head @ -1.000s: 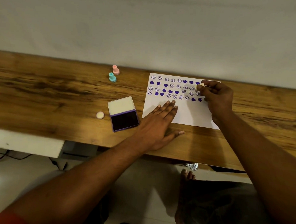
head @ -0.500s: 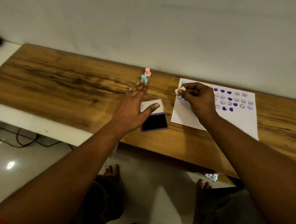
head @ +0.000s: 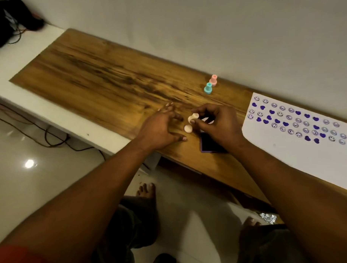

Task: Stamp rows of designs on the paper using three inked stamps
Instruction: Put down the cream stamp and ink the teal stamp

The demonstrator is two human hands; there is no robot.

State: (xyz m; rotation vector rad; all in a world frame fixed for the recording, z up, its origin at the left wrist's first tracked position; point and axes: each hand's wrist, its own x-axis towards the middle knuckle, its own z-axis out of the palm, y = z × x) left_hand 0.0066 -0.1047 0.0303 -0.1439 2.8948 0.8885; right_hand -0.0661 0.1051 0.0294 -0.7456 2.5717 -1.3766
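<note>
My right hand (head: 218, 123) pinches a small cream stamp (head: 192, 118) just above a round cream cap (head: 188, 128) that lies on the wooden table (head: 103, 77). My left hand (head: 161, 129) hovers beside the cap with fingers spread and holds nothing. The open purple ink pad (head: 209, 142) sits under my right wrist, partly hidden. A teal stamp (head: 208, 88) and a pink stamp (head: 213, 80) stand upright behind it. The white paper (head: 297, 153) with rows of purple smileys and hearts lies to the right.
A white ledge (head: 57, 115) runs along the table's left and front edge. Black cables (head: 13, 29) lie at the far left. The wall stands directly behind the table. Bare feet (head: 147, 191) and a bit of foil (head: 268, 217) are on the floor below.
My right hand has carried the cream stamp left from the paper, past the ink pad, to the cap. My left hand left the paper and moved to the cap. The view has swung left.
</note>
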